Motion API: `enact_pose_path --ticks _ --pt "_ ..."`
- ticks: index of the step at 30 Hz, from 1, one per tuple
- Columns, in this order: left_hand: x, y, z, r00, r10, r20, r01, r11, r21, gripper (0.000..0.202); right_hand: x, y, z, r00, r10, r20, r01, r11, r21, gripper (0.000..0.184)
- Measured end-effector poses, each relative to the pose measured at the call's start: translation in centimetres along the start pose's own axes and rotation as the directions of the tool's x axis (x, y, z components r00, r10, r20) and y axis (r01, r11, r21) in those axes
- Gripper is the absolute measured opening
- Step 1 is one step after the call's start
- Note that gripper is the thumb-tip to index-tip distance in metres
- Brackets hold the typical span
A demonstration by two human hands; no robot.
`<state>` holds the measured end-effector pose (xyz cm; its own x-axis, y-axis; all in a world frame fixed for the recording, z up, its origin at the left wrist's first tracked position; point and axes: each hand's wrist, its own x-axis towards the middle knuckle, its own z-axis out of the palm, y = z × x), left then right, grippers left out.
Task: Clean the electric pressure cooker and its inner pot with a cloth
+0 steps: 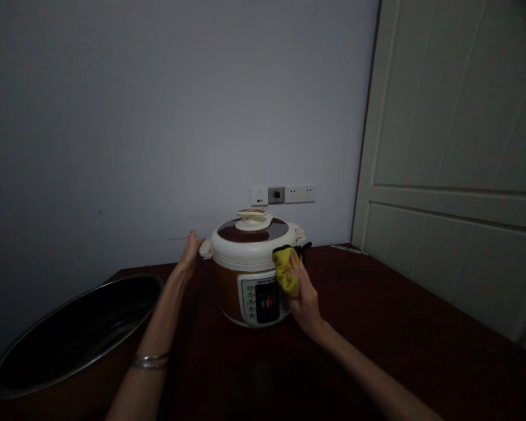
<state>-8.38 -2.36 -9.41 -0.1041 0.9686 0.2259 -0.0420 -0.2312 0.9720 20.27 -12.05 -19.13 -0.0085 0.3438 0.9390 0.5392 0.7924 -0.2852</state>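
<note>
A white and brown electric pressure cooker (249,252) stands upright on the dark red table, its control panel (263,301) turned toward me. My right hand (305,298) is closed on a bunched yellow cloth (286,270) with a dark edge. The cloth presses against the cooker's front right side, just below the lid rim, and covers part of the panel's edge. At the cooker's left, my left hand (190,252) is beside the white side handle (205,249), fingers stretched out and seemingly touching it. A silver bangle circles the left wrist.
A large dark pot or basin (35,327) with a metal rim is at the lower left, under my left forearm. Wall sockets (300,194) sit behind the cooker. A pale panelled door (456,146) borders the right of the table (377,327). A thin strip (348,249) lies by the back edge.
</note>
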Motion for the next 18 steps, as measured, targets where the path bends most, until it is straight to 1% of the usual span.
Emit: enact_pose_path --ticks 1,3,6,8,10,12,14,15,17,18 --pt "0.0 0.2 0.0 0.999 -0.039 0.032 0.039 0.999 -0.016 0.074 0.1 -0.3 0.0 0.989 -0.133 0.062 0.134 0.991 -0.010 0.044" --pt "0.0 0.6 -0.2 0.992 -0.107 0.073 0.111 0.992 -0.053 0.075 0.9 -1.3 0.2 0.926 -0.328 0.185 0.341 0.939 -0.043 0.043" --pt "0.2 0.6 -0.8 0.987 -0.154 0.051 0.158 0.984 -0.084 0.076 2.9 -3.5 1.8 0.813 -0.491 0.314 0.550 0.824 -0.136 0.032" --pt "0.4 0.3 -1.2 0.987 -0.157 0.036 0.160 0.982 -0.099 0.076 4.2 -5.1 3.7 0.748 -0.538 0.388 0.636 0.747 -0.191 0.026" --pt "0.6 0.1 -1.6 0.986 -0.156 0.053 0.161 0.980 -0.113 0.076 5.2 -6.6 6.1 0.706 -0.537 0.462 0.681 0.693 -0.236 0.024" --pt "0.5 -0.1 -1.9 0.986 -0.157 0.062 0.164 0.978 -0.127 0.074 6.0 -7.8 8.6 0.684 -0.497 0.535 0.699 0.655 -0.286 0.023" --pt "0.4 -0.1 -2.1 0.986 -0.154 0.059 0.161 0.976 -0.143 0.073 6.7 -8.9 11.0 0.680 -0.431 0.593 0.697 0.629 -0.343 0.024" --pt "0.4 -0.1 -2.2 0.987 -0.151 0.061 0.159 0.975 -0.154 0.073 7.0 -9.4 12.0 0.685 -0.391 0.614 0.686 0.630 -0.364 0.025" --pt "0.3 -0.1 -2.2 0.987 -0.144 0.070 0.155 0.971 -0.183 0.071 7.7 -10.1 13.5 0.697 -0.309 0.647 0.646 0.663 -0.379 0.025" --pt "0.3 -0.2 -2.2 0.987 -0.141 0.072 0.152 0.969 -0.195 0.070 8.0 -10.3 13.9 0.698 -0.282 0.658 0.627 0.684 -0.373 0.025"
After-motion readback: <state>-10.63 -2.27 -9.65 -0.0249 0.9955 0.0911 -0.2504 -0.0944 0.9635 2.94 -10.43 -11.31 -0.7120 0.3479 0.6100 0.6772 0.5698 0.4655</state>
